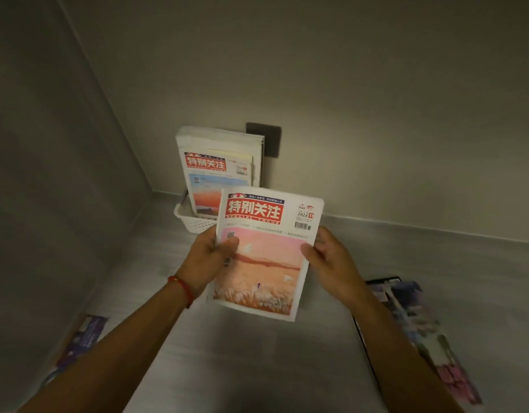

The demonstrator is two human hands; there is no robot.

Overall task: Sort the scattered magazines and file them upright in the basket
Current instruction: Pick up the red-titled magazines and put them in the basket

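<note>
Magazines are partly filed already: the white basket against the far wall holds several standing upright, the front one carrying a red masthead and an orange landscape cover. Behind the basket, on the wall, sits a dark switch plate.

Just in front of the basket and above the floor, both hands hold one more magazine, the same title with a pink and orange cover, its face turned up toward the camera. The left hand grips the magazine's left edge, thumb curled over the cover and the other fingers hidden behind it. The right hand pinches the right edge the same way, thumb on top. Both hands are closed on it; neither is free. A red cord bracelet circles the left wrist.

Work remains on the floor. Well to the right of the basket and nearer the camera lies a small pile of colourful magazines, blurred, with a dark cover beneath. Well to the left of the basket, close to the side wall, lies a purple one.

As a judgement, the job looks about half done: the held copy seems headed for the basket next, in front of the filed ones, and at least those two floor groups are left to collect.
</note>
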